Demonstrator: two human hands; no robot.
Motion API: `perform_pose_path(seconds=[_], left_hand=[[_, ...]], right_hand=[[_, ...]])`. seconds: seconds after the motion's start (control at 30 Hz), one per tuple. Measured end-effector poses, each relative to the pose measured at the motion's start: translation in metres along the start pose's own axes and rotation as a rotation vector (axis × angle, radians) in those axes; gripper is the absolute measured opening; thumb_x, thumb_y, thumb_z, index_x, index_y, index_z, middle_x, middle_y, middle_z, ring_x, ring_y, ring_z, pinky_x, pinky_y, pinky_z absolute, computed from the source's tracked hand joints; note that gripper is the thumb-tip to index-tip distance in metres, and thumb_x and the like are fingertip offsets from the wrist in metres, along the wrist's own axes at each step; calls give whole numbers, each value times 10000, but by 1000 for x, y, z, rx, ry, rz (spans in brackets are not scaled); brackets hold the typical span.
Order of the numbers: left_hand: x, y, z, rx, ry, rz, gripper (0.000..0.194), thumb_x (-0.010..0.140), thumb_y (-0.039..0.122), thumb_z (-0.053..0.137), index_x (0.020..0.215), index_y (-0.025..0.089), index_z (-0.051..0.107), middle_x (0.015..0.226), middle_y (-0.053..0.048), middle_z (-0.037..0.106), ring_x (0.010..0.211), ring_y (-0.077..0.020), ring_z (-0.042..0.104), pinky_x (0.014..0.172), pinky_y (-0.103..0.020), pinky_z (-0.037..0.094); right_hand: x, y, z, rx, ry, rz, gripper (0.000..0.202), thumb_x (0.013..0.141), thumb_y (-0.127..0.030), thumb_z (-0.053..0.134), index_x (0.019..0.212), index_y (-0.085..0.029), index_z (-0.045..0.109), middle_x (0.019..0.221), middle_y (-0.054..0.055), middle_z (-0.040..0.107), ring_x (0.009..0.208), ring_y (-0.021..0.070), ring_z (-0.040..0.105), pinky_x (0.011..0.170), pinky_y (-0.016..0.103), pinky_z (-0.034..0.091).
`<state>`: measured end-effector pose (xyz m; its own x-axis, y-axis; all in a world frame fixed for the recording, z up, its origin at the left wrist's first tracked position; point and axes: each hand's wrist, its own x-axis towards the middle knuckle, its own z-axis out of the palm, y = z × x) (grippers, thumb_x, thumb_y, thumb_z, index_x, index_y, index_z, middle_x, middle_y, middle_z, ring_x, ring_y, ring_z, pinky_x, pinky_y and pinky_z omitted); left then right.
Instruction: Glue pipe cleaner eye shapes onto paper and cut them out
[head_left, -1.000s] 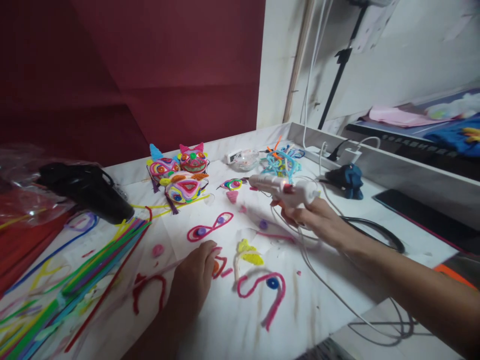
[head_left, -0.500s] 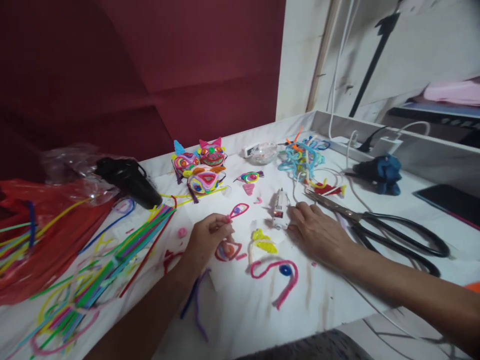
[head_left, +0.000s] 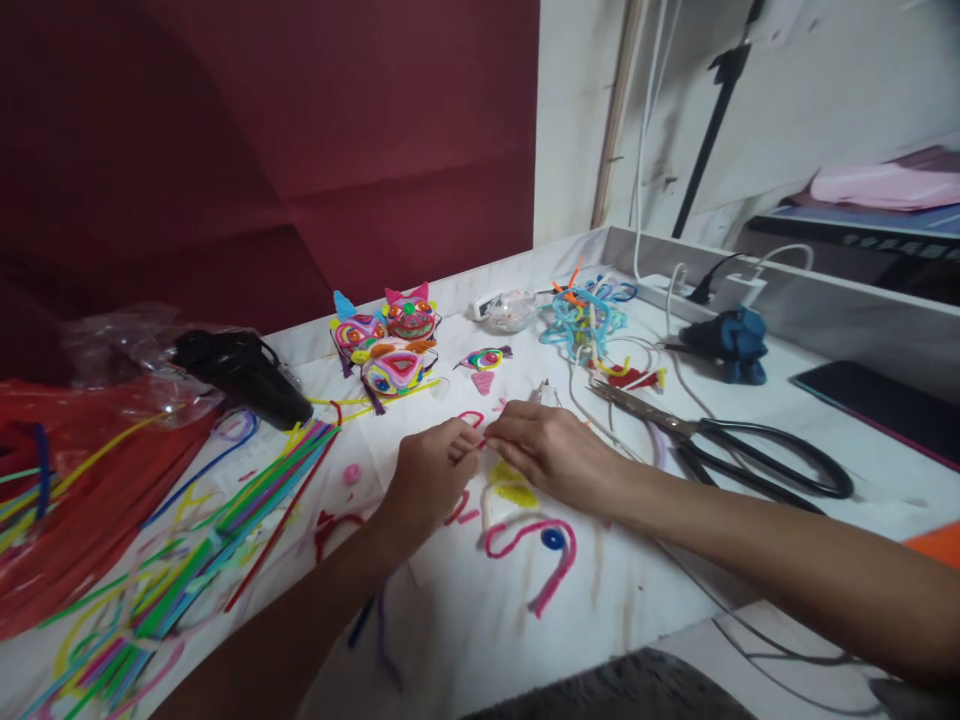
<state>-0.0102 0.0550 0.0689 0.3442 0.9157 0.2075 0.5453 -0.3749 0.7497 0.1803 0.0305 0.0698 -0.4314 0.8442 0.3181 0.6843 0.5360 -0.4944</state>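
Observation:
Over the middle of the white table, my left hand [head_left: 435,470] pinches a small pink pipe-cleaner loop [head_left: 472,417], whose rounded end shows past the fingers. My right hand [head_left: 544,445] is brought up against it, its closed fingertips meeting the loop's near end. Behind my right hand stands a white glue gun [head_left: 547,393], mostly hidden, nozzle upward. Just below the hands lie a yellow fuzzy piece [head_left: 514,487], a bent pink pipe cleaner [head_left: 566,565] and a blue coil [head_left: 553,539].
Several colourful animal-face pieces [head_left: 397,365] sit at the back. Bundled pipe cleaners [head_left: 255,500] and a black hand tool [head_left: 240,375] lie left. Large black-handled scissors [head_left: 697,430], tangled pipe cleaners [head_left: 585,315], a blue lump [head_left: 727,345] and a phone [head_left: 885,400] are right.
My right hand has left the glue gun's side and moved left to meet my left hand at the pink loop. The view has shifted slightly to the right.

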Motion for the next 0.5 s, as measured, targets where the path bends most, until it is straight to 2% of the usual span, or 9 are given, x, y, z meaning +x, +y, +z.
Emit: perform_pose_path(seconds=[0.1,0.2,0.33,0.5], left_hand=[[-3,-2,3,219,89,228,121,795,96,605,828,200,655,729,20,722,680,-129,696,658,-216,549],[-5,-6,6,416,153,380,97,864,120,608,839,204,651,769,3,737,698,-140,703,669,-224,548],[-7,-12,12,615,235,517,109,907,128,589,846,191,653,757,-14,736,676,-168,704,623,-247,532],[-4,-17,18,613,320,572,181,945,144,544,810,177,659,726,-25,732,647,-170,699,595,-251,519]], right_hand=[[3,2,3,32,0,63,236,931,-89,507,989,-114,734,922,120,701,826,228,644,749,335,450],[3,5,3,102,4,137,185,857,-53,568,859,-141,731,791,54,695,711,174,603,681,290,412],[6,10,10,252,-10,237,178,791,-48,594,683,-165,675,561,-43,560,541,110,484,554,238,349],[9,17,26,440,52,376,113,783,-104,595,733,-157,681,593,-39,602,563,115,529,544,225,388]])
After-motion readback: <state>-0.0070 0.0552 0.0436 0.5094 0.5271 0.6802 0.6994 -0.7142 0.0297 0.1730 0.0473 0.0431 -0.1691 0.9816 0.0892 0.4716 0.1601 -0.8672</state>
